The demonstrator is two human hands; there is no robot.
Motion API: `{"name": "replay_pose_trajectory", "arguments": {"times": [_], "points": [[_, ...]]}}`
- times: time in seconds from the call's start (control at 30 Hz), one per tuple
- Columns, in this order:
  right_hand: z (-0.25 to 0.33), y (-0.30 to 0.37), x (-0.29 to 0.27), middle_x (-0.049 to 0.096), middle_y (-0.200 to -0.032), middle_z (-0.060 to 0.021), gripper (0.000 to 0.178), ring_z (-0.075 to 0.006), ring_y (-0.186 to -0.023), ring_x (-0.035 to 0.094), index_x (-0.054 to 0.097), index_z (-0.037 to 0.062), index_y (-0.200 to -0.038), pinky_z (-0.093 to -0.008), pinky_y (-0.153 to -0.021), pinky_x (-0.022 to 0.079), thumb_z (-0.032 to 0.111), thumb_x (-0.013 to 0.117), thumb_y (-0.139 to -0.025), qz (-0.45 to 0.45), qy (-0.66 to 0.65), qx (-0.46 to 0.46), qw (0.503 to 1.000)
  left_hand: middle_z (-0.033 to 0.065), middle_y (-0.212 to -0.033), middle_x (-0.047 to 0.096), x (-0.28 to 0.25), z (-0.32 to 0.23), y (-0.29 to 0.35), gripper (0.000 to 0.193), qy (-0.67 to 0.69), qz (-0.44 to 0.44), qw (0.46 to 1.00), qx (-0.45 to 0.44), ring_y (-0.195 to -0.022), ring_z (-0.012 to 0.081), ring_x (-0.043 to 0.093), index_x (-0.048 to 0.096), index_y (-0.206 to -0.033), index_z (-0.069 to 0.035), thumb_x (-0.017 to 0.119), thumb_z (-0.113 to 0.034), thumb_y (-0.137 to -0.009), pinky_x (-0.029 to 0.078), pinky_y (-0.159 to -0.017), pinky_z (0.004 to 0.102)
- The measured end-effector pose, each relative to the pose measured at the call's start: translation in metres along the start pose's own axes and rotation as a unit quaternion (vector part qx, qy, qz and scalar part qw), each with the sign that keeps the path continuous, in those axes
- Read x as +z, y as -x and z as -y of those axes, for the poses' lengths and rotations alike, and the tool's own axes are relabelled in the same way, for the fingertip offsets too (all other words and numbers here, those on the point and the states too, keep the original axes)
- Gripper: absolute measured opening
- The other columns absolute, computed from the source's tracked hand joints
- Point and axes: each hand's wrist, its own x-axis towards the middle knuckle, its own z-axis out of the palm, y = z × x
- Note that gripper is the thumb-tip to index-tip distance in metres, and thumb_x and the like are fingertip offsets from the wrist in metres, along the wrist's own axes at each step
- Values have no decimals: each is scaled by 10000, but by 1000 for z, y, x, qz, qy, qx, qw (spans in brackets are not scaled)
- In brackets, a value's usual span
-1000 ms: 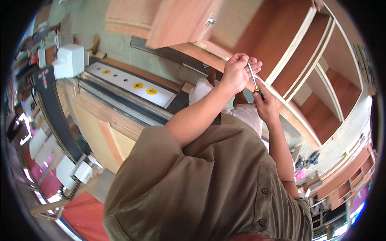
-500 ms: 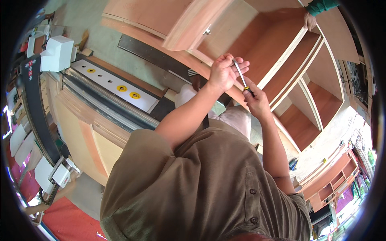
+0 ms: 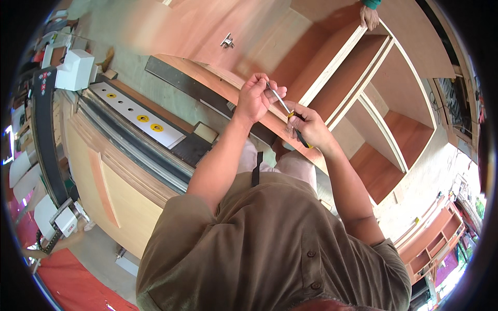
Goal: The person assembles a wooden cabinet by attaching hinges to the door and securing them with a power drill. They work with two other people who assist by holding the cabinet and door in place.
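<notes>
My right hand (image 3: pixel 314 127) grips a screwdriver by its black and yellow handle (image 3: pixel 301 136). The metal shaft (image 3: pixel 280 101) points up and left toward my left hand (image 3: pixel 254 99). There, thumb and fingertips close around the screwdriver's tip; whatever small piece they may hold is too small to make out. Both hands are over the near edge of a large wooden cabinet (image 3: pixel 332 78). Beyond my left hand, a reddish door panel (image 3: pixel 181 31) is partly smeared by motion and carries a metal hinge (image 3: pixel 227 41).
At the top right, another person's hand (image 3: pixel 369 18) with a green sleeve rests on the cabinet's divider. A machine bench (image 3: pixel 171 179) with a white strip (image 3: pixel 136 115) bearing yellow rings stands at left. A smaller shelf unit (image 3: pixel 433 241) is at lower right.
The door panel has swung away to the left, showing its hinge more fully. The screwdriver remains between my hands, and its handle shows more now. The whole view has shifted slightly.
</notes>
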Motion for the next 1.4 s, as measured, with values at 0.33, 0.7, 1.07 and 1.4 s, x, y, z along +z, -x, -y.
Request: {"name": "replay_pose_trajectory", "arguments": {"times": [0.33,0.7,1.07,1.4], "points": [[-27,-38,8,658,-976,-169,384,-290,-939,636,537,66,-1277,-372,-830,489,107,581,-897,-64,118,-17,991,41,-827,574,-28,38,-26,140,162,-109,981,8,-807,215,565,547,-952,-108,449,-188,-1011,482,-858,428],[-40,-6,12,654,-882,-238,326,-423,-844,639,494,77,-1100,-519,-721,490,239,628,-851,-119,269,2,956,1,-770,436,0,40,-20,105,77,-60,995,-19,-717,165,389,506,-883,-121,555,-182,-954,367,-700,358],[-74,143,-21,647,-984,-187,347,-371,-945,628,594,105,-1166,-461,-817,497,182,647,-831,-290,152,-123,937,74,-889,618,101,95,28,210,-25,44,979,-198,-950,265,614,582,-897,-87,423,-171,-1006,476,-963,492],[-242,317,16,627,-1092,-174,352,-366,-1025,599,628,100,-1141,-458,-854,493,157,618,-794,-572,-57,41,818,65,-784,595,87,135,29,88,-419,127,859,-266,-739,215,591,534,-934,-74,462,-103,-976,525,-712,367]]}}
